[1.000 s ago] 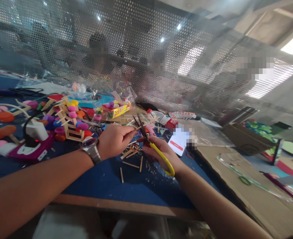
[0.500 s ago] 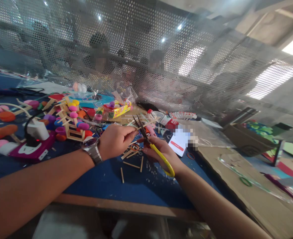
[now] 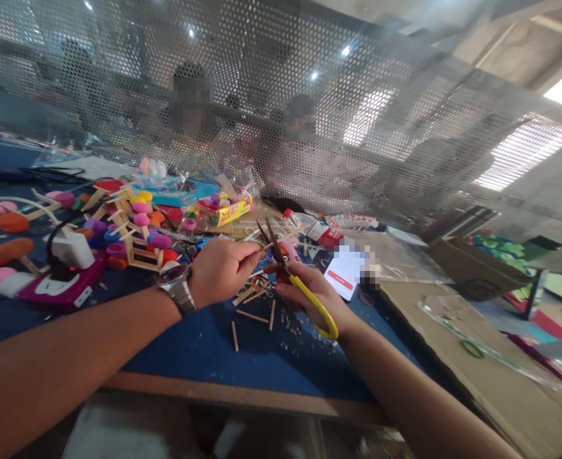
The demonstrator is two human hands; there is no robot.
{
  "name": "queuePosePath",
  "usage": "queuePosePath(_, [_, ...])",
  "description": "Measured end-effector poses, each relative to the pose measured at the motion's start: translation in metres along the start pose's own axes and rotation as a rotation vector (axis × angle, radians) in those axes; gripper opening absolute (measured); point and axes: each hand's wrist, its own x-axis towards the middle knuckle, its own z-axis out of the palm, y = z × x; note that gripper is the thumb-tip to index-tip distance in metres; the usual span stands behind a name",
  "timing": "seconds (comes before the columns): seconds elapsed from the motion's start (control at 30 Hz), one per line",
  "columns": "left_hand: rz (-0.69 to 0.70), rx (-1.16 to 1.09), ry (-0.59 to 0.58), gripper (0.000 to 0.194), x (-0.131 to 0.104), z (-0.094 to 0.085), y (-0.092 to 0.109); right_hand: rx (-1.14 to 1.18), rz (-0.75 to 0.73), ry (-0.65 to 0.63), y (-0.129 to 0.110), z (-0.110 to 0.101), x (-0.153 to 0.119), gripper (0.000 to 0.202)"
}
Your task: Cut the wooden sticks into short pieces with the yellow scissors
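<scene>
My left hand [image 3: 223,269], with a metal watch on the wrist, is closed in a pinch on a thin wooden stick [image 3: 288,234] that points to the far right. In my right hand [image 3: 315,288] is a pair of scissors [image 3: 309,305] with yellow handles. Its dark blades are parted and stand across the stick, close to my left fingertips; whether they touch it I cannot tell. Below the hands, several short cut sticks [image 3: 252,316] and pale scraps lie on the blue table [image 3: 185,357].
At the left stands a small stick structure [image 3: 140,245] with colourful clay lumps, beside a purple power strip [image 3: 65,290] with a white plug. A lit phone [image 3: 344,273] lies right of my hands. Cardboard [image 3: 434,331] and a box [image 3: 482,268] are farther right. Perforated metal mesh [image 3: 243,83] rises behind.
The scissors' blades have spread slightly wider, and the handles have shifted a little to the right. My left hand and the stick have hardly moved.
</scene>
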Motion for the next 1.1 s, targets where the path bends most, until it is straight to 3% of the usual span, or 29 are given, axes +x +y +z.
queuePosePath(1.1, [-0.006, -0.01, -0.001, 0.035, 0.0, -0.0006, 0.0011, -0.012, 0.005, -0.003, 0.0019, 0.001, 0.0003, 0.04])
